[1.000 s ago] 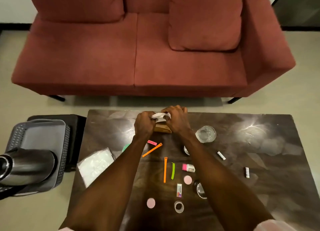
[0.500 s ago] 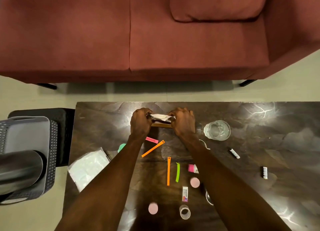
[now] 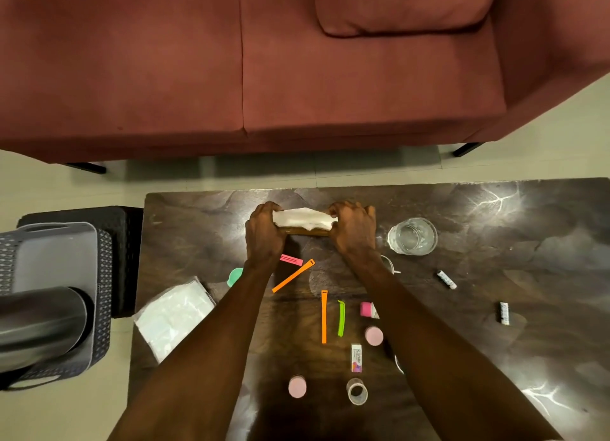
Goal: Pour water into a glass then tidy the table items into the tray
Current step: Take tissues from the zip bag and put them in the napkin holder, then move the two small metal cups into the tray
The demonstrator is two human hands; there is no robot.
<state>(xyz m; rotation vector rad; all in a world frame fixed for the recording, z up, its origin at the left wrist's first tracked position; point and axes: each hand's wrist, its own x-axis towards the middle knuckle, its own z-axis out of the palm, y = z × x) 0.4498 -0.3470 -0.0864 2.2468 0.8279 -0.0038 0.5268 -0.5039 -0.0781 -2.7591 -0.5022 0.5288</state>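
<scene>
At frame centre, left hand (image 3: 264,234) and right hand (image 3: 353,229) clamp opposite ends of the tissue holder (image 3: 302,221), probably to carry it level to the tray (image 3: 54,262) at left.

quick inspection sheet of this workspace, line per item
surface: dark glossy table, glare patches
job's things: glass holding water, upright on the table; grey tray on a black stand to the left, a steel jug lying in it
clutter: orange strips, green strip, pink caps, plastic packet, small tubes
grippers: left hand and right hand grip the ends of a white packet over a brown holder
cables: nothing seen
surroundings: red sofa, pale floor
</scene>
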